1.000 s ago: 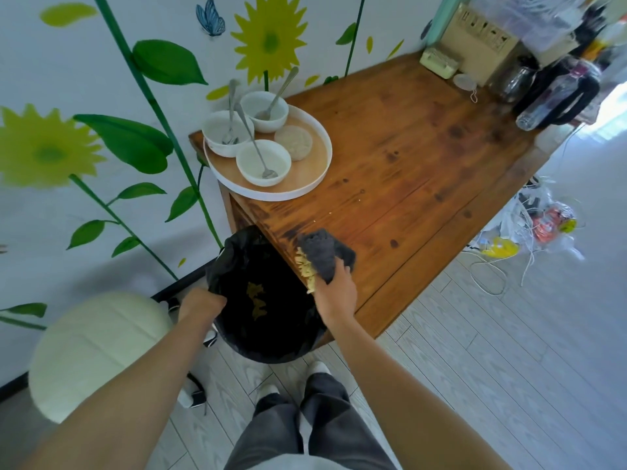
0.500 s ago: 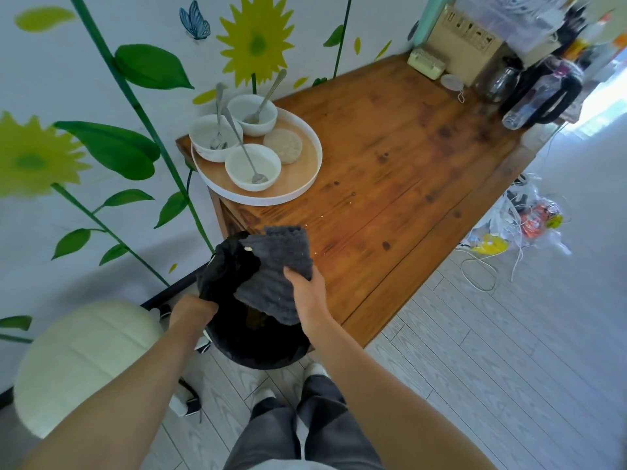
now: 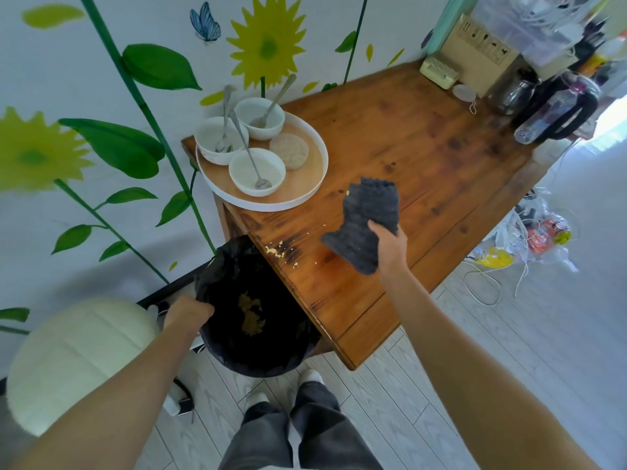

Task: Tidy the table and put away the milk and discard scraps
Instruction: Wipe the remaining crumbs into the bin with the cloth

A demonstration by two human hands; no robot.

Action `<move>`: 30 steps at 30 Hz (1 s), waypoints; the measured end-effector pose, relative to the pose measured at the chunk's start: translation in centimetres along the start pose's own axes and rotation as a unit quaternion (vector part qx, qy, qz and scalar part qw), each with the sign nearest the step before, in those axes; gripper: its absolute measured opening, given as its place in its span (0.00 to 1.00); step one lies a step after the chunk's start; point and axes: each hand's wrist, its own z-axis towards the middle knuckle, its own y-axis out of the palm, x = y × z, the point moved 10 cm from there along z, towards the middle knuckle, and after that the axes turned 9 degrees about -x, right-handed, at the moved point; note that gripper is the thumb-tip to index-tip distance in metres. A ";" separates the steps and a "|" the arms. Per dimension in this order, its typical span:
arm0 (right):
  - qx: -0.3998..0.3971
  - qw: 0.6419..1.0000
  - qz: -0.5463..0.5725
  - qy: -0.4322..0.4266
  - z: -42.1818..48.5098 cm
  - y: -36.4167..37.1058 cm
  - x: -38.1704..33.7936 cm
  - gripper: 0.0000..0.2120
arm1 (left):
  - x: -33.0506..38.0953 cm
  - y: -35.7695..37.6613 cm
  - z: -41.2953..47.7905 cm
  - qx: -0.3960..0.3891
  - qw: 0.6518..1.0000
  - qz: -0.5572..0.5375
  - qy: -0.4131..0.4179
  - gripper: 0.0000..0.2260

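While the left hand (image 3: 188, 312) grips the rim of the round waste bin with a black plastic liner (image 3: 278, 357), its fingers curled over the edge, the bin stands on the floor just beside the near-left edge of the table. Its mouth is lower than the table top. Yellowish scraps (image 3: 251, 315) lie at the bottom of the liner.

To the right, pale yellow crumbs (image 3: 276, 251) lie on the brown wooden table (image 3: 424, 147), very near that edge, with a few single ones a little further in. Behind them is the round wooden tray with a white rim (image 3: 271, 207), which carries three white bowls with spoons and is apart from the crumbs.

Further right, the right hand (image 3: 390, 244) pinches the dark grey knitted cloth (image 3: 368, 212) between thumb and fingers and holds it above the wood without touching it. One crumb sticks on the top corner of the cloth.

I judge that the step in hand is wiping these crumbs into the bin. To do it well, the cloth should land flat on the right side of the furthest crumb and go in one slow stroke toward the bin. The liner mouth should be pressed under the table edge, so that no gap is open. After that the cloth needs a shake over the bin.

I cannot identify any milk container; the far right end of the table is too crowded to tell.
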 end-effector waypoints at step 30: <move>-0.374 0.661 -0.637 -0.131 -1.6 15.9 9.4 0.29 | -0.6 0.2 0.2 0.014 1.000 0.010 -0.025 0.08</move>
